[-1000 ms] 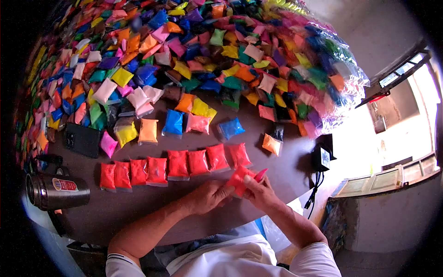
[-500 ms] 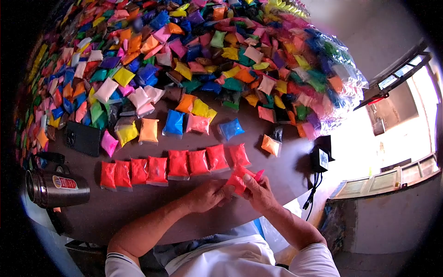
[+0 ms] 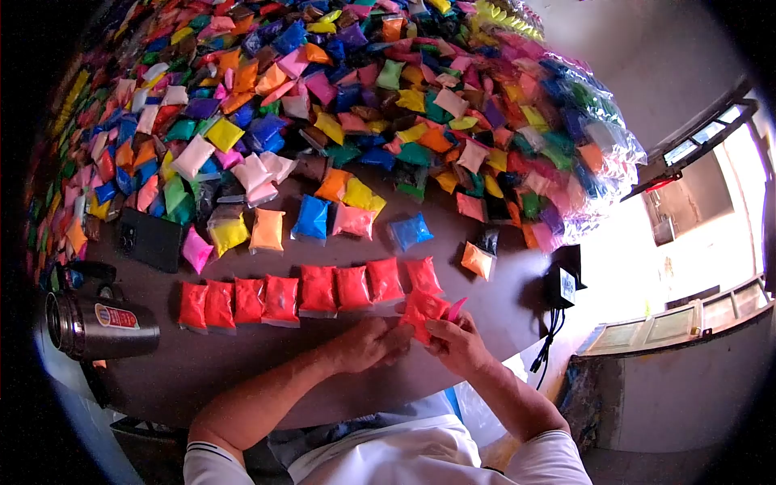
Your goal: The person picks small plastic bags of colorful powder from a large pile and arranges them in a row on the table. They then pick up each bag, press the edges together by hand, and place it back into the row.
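Note:
Between my hands, close over the table's near part, is a red packet [image 3: 423,310] in a clear plastic bag. My left hand [image 3: 377,343] pinches its lower left corner, and my right hand [image 3: 455,339] grips its right side with the thumb on top. A thin pink piece [image 3: 456,308] sticks out beyond the right fingers; its kind does not show clearly. Just above the held bag lies another red packet [image 3: 423,276], at the right end of a row. Several more red packets [image 3: 318,288] continue that row leftward.
A huge heap of coloured packets [image 3: 323,121] covers the table's far side. On the left are a black phone [image 3: 150,240] and a steel mug [image 3: 109,327]. A black adapter [image 3: 563,284] with cables sits at the right edge. Blue [image 3: 411,232] and orange [image 3: 477,259] packets lie beyond the row.
My right thumb has shifted lower on the red packet, leaving more of its face showing. The view has shifted slightly; the row of packets stays as it was.

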Action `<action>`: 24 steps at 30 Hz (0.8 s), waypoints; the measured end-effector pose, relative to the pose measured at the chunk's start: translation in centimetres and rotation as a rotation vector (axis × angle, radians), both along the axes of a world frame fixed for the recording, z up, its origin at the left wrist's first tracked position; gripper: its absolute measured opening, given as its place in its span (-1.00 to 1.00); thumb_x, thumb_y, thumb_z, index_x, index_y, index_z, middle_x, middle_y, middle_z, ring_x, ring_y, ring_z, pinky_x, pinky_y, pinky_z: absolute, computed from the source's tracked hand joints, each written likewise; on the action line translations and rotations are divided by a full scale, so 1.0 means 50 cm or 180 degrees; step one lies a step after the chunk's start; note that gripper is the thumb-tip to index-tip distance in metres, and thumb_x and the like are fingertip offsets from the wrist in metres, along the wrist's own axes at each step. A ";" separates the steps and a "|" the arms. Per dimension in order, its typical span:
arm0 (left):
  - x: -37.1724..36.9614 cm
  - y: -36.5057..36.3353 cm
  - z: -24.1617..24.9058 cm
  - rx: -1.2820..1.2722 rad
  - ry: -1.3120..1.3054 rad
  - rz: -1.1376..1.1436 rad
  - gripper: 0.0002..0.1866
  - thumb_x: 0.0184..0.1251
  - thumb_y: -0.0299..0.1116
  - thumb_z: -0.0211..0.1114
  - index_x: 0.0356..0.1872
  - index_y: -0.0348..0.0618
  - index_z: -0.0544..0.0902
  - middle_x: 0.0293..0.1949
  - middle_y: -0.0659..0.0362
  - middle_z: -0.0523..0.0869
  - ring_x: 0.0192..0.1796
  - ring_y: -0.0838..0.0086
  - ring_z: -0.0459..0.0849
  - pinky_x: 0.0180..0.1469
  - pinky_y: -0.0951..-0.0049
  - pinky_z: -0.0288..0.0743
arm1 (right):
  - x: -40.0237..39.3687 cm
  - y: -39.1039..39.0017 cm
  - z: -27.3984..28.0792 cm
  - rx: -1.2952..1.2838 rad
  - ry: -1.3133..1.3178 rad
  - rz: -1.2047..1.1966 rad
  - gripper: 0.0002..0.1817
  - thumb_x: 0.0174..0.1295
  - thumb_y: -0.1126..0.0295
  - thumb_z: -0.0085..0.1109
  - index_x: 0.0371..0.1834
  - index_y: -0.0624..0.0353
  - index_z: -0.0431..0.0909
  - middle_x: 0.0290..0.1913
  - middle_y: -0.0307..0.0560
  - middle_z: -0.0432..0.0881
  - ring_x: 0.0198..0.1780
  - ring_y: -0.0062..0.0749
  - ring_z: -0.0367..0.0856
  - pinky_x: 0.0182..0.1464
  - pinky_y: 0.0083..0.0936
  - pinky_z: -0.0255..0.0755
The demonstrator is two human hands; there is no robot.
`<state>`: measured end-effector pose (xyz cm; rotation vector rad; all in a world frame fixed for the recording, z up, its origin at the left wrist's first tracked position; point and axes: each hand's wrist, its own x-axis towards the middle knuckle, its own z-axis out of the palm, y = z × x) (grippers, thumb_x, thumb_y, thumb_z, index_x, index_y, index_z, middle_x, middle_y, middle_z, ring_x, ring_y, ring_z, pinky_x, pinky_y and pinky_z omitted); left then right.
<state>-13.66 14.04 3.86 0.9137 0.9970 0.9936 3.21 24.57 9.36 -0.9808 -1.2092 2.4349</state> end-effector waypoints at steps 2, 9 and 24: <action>-0.001 0.000 0.005 0.0026 0.0011 -0.0031 -0.47 0.43 0.15 -0.07 -0.36 -0.17 0.52 -0.56 0.27 0.51 -0.55 0.61 0.45 -0.51 0.54 0.33 | 0.012 0.010 -0.029 0.0425 -0.0305 0.0088 -0.88 0.17 0.45 0.17 -0.25 0.17 0.54 -0.43 -0.26 0.52 -0.34 -0.55 0.53 -0.37 -0.56 0.37; -0.007 0.001 0.013 0.0043 -0.0103 -0.0160 -0.44 0.42 0.19 -0.09 -0.38 -0.18 0.50 -0.55 0.28 0.50 -0.56 0.60 0.43 -0.51 0.54 0.32 | 0.025 0.023 -0.037 0.1297 -0.0701 0.0305 -0.79 0.08 0.51 0.25 -0.19 0.19 0.54 -0.30 -0.10 0.59 -0.31 -0.42 0.58 -0.35 -0.54 0.40; -0.012 -0.004 0.041 0.0270 0.0129 -0.0140 -0.51 0.45 0.10 -0.06 -0.28 -0.17 0.54 -0.52 0.27 0.50 -0.48 0.56 0.46 -0.43 0.54 0.34 | -0.024 0.003 0.001 0.1230 -0.0147 0.0399 -0.61 0.01 0.29 0.46 -0.16 0.22 0.52 -0.41 -0.34 0.53 -0.51 -0.71 0.39 -0.47 -0.74 0.25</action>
